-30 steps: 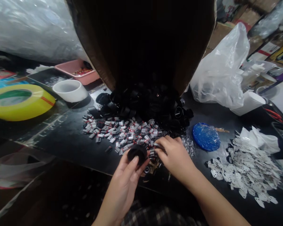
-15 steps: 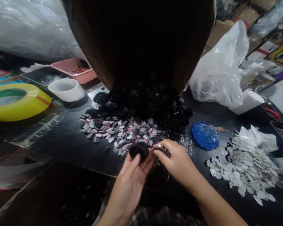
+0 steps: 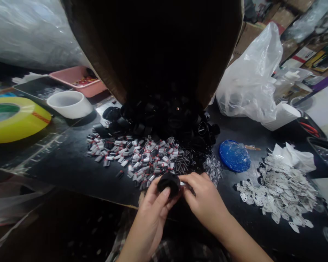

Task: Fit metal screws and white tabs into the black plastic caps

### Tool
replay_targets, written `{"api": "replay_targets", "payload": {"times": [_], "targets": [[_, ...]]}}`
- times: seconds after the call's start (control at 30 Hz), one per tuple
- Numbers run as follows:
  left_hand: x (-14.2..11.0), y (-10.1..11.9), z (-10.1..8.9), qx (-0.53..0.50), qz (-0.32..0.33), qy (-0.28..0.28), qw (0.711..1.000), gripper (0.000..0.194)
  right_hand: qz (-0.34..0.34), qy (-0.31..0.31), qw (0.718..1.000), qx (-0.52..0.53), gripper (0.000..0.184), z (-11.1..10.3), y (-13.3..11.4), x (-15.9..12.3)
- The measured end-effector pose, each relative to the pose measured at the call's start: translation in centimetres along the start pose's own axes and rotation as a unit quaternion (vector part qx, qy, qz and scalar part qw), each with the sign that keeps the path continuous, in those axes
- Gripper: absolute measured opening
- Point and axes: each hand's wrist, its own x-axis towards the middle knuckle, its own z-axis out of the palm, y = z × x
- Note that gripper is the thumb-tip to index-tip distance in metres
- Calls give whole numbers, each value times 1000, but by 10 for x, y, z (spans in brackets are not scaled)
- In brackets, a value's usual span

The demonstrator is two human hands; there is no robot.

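My left hand (image 3: 156,209) is wrapped round a black hollow cup-shaped part (image 3: 168,182), its opening turned partly toward me. On its right side, my right hand (image 3: 203,193) pinches a small pale piece (image 3: 182,183) against the black part; its exact kind is hidden by the fingers. Just beyond both hands spreads a heap of small grey and white cylinders with red bands (image 3: 150,156). Dark screws or springs (image 3: 182,164) lie at the heap's right edge. Behind them are many similar black parts (image 3: 142,125), spilling from a large dark carton (image 3: 90,54).
To the right are a pile of small silvery pins (image 3: 212,169), a blue round lid (image 3: 234,156), flat pale metal plates (image 3: 284,198) and a clear plastic bag (image 3: 251,83). Leftward stand yellow tape (image 3: 24,125), a white roll (image 3: 69,105) and a pink tray (image 3: 93,87).
My right hand has come from the heap to the black part's right side with a small piece in its fingers. My left hand has shifted slightly right with the part. The view has turned slightly right.
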Motion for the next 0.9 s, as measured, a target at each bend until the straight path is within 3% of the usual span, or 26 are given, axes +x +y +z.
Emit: {"api": "replay_targets", "payload": {"times": [0.23, 0.3, 0.43, 0.53, 0.73, 0.9], "targets": [[2, -2, -6, 28, 27, 28, 999, 22, -1, -47, 999, -20, 23, -7, 0, 1], [3, 0, -7, 7, 19, 33, 999, 21, -8, -35, 999, -36, 21, -11, 0, 6], [6, 1, -8, -41, 10, 23, 999, 18, 38, 30, 976, -214, 16, -17, 2, 25], [8, 1, -6, -60, 16, 34, 998, 18, 37, 15, 958, -283, 15, -13, 2, 38], [14, 1, 0, -78, 7, 54, 995, 18, 16, 15, 962, -273, 14, -3, 3, 44], [15, 2, 0, -79, 2, 63, 995, 18, 6, 21, 975, -220, 11, -11, 5, 36]]}}
